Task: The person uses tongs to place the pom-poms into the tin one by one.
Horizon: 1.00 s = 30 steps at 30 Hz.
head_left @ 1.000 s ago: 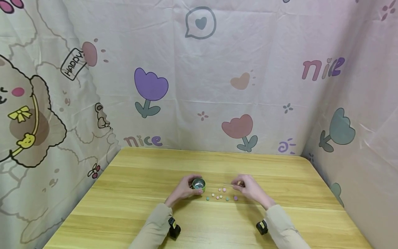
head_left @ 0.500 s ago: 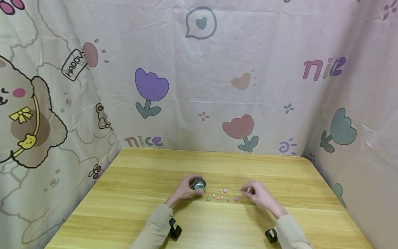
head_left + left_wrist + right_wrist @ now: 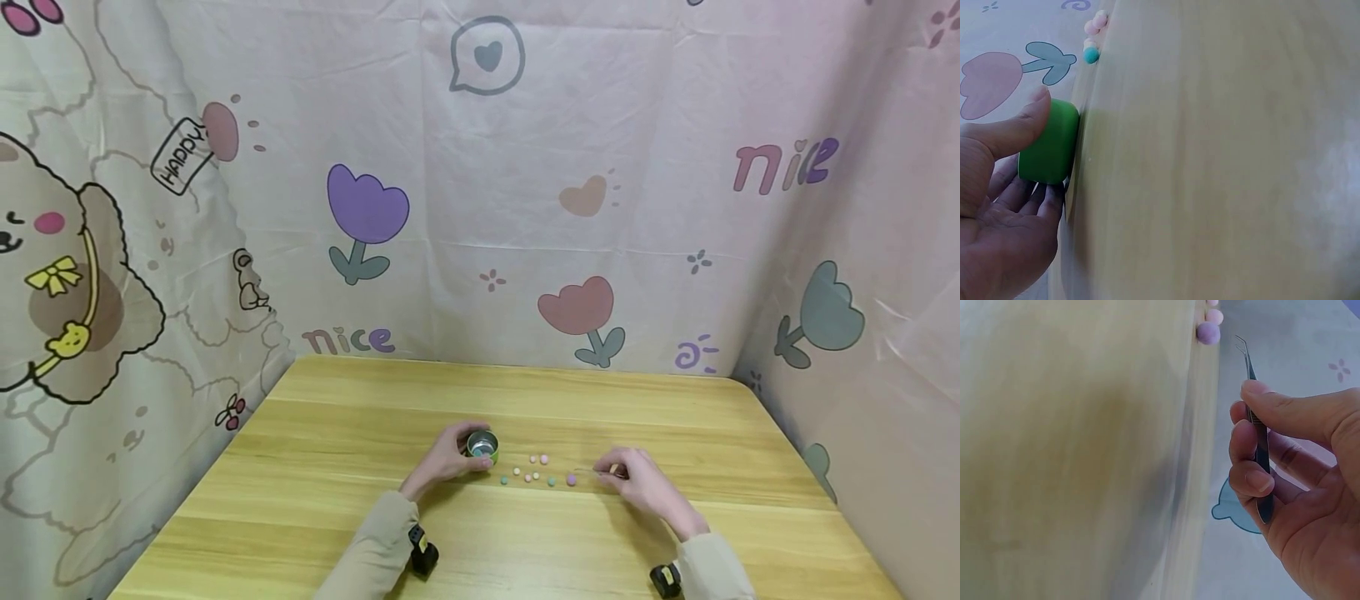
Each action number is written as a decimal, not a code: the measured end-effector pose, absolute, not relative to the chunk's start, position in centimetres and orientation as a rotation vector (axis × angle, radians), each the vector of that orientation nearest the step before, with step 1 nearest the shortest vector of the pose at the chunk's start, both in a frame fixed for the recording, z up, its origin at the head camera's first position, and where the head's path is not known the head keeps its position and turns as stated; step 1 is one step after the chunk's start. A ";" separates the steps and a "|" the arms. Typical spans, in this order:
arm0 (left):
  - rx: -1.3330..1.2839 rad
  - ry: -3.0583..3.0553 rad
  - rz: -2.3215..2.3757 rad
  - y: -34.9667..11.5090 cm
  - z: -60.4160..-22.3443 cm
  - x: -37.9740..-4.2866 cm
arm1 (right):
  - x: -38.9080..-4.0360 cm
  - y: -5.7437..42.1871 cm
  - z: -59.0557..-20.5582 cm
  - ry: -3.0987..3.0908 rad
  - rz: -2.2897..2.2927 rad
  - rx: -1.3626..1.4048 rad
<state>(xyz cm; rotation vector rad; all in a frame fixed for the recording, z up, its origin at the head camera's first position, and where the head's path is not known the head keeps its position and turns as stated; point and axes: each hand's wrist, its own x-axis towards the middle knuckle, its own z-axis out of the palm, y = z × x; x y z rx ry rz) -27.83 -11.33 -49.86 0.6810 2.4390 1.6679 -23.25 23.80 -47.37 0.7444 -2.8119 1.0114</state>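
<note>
Fingers of the left hand (image 3: 448,456): curled round the wall of a small green tin (image 3: 1057,140), thumb on the near side.
Fingers of the right hand (image 3: 637,479): bent and gripping slim metal tweezers (image 3: 1262,450), well to the right of the tin.
Tweezer tips (image 3: 1245,342): angled, slightly parted, pointing leftward on the tin's side, apart from the purple ball (image 3: 572,480) in the right wrist view.
Between tin and tweezers: eight small balls, loosely scattered to the right of the tin.
Nearest to the tin: one teal ball (image 3: 505,480), just beside, on the near right.
Farther right of the tin: one white ball (image 3: 517,472), then a close group with one cream ball (image 3: 536,476) and one pink ball (image 3: 527,478), then a second teal ball (image 3: 552,482), with purple farthest out.
Back row, right of the tin: two pale pink balls (image 3: 544,460), side by side.
Tabletop (image 3: 337,517): light wood grain, spreading out on every side of the tin.
Cloth backdrop (image 3: 645,100): hung beyond the tin and to both sides, printed with tulips, hearts and "nice".
Sleeves (image 3: 371,546): beige, nearer than the tin, each with a black wrist camera (image 3: 423,557).
Inside the tin: silvery, mouth upward, with a bluish-green patch low down, too small to identify.
</note>
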 end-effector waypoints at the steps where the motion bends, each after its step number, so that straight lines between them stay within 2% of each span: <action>1: 0.682 2.443 1.664 -11.3 -49.9 -27.8 | -23.2 23.8 -47.4 -2.815 1.012 0.743; 30: 0.668 2.470 1.635 -11.3 -49.7 -27.7 | -23.1 23.4 -48.3 -2.814 0.948 0.758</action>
